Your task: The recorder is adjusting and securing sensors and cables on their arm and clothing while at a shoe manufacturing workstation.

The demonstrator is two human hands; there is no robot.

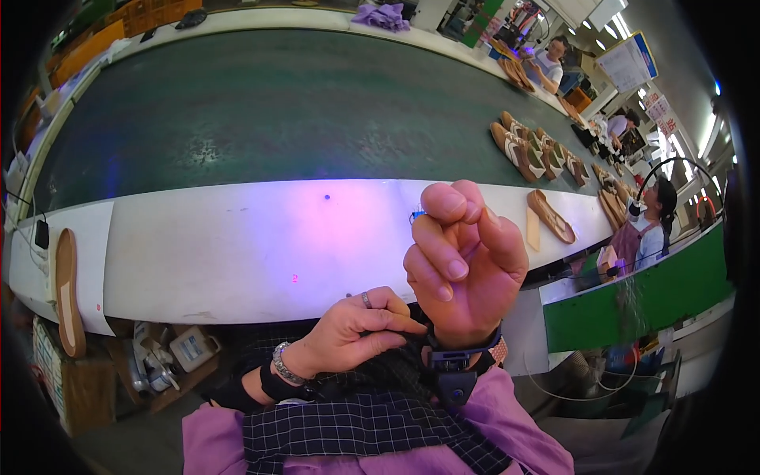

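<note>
Right hand (465,261) is raised, fingers curled in, with a small blue item (417,214) just showing at the fingertips; can't tell what it is. Left hand (360,328) pinches the dark wrist strap (455,360) on the right wrist, at its inner edge. To do this well: hold the right wrist steady, pull the strap along its length, no twisting. The white desk (237,253) in front carries a loose insole (66,289) at far left.
</note>
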